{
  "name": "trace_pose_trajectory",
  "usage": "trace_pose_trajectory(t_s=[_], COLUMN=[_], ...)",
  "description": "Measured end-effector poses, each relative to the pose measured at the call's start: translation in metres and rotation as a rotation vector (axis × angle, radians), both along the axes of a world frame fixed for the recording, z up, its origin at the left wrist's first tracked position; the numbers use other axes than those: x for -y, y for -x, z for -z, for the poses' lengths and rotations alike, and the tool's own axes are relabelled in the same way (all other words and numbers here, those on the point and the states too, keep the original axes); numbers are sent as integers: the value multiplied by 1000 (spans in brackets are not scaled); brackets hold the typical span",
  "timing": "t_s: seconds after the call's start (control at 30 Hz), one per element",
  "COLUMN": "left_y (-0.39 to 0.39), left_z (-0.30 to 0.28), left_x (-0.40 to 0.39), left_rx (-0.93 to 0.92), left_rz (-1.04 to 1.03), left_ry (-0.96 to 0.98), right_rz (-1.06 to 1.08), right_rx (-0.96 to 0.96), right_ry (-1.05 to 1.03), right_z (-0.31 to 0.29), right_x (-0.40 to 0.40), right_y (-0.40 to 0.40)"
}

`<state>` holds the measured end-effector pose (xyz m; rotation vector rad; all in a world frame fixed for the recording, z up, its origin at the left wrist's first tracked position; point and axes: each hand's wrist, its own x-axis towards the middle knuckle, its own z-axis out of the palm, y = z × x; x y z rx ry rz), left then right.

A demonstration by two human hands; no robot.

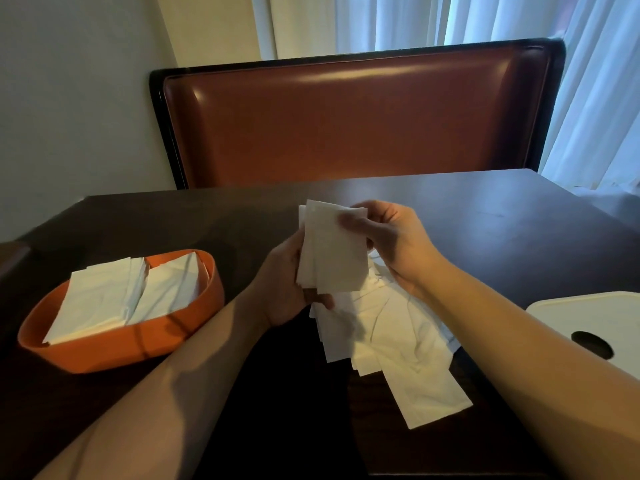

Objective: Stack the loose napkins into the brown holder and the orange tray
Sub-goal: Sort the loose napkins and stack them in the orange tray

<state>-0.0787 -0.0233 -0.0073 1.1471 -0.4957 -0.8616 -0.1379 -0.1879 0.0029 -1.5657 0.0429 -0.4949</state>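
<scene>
loose napkins fanned on the dark table, long axes toward 5 o'clock. above them, left hand and right hand both pinch an upright napkin bundle (long axis 12–6). orange tray, at 9 o'clock, holds stacked napkins.

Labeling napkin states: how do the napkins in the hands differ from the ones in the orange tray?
The held napkins stand upright above the table, gripped by the left hand and right hand; the tray napkins lie flat, untouched. The held ones form one bunch; those in the orange tray form two side-by-side stacks. Both are white, folded.
</scene>
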Motion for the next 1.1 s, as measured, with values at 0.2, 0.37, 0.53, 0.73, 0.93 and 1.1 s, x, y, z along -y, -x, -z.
trace_pose_trajectory(t_s=[0.2,0.37,0.53,0.73,0.93,1.1], left_y=[-4,-7,-5,-7,-5,-1], left_z=[1,2,0,4,5,4], left_x=[1,1,1,2,4,3], left_rx=[-21,-43,-27,-41,-41,-8], left_rz=[62,-70,-96,-18,40,84], left_ry=[34,1,3,50,71,49], right_rz=[72,73,100,10,26,-42], right_rx=[-81,-156,-95,-111,-157,-127], right_ry=[57,129,116,-123,-170,-100], right_z=[0,0,2,5,10,8], right_x=[-3,1,3,-5,-13,-12], right_y=[-3,-3,-2,-5,-8,-5])
